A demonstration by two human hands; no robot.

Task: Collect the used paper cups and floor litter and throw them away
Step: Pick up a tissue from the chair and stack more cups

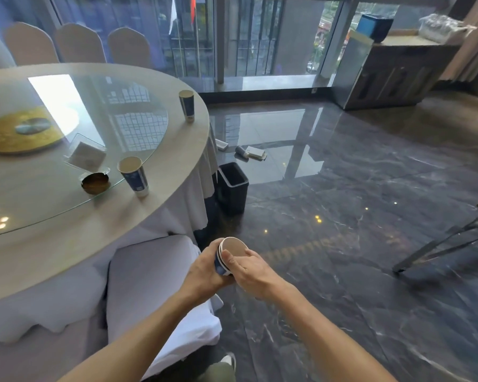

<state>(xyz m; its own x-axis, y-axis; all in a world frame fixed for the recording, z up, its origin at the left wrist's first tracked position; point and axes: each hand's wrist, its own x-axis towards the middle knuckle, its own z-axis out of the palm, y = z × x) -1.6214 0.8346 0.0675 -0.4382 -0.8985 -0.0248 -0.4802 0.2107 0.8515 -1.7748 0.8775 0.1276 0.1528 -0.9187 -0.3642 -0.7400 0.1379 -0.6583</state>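
Note:
A stack of blue-and-white paper cups [233, 248] is held low in front of me, mouth up. My left hand [204, 268] wraps around its side and my right hand [249, 267] grips its rim with the thumb on the edge. Two more paper cups stand on the round table: one [134, 175] near the front edge, one [187, 105] at the far right edge. On the floor beyond a dark bin [232, 187] lie a tipped cup [242, 153] and flat white litter [255, 153], plus another white piece [221, 144] by the tablecloth.
The round table [66, 230] has a glass turntable, a gold centre plate [20, 132], an ashtray [95, 183] and a card holder [86, 155]. A white-covered chair [155, 285] stands right under my arms. A metal frame [447, 244] is at the right, a cabinet [398, 75] at the back.

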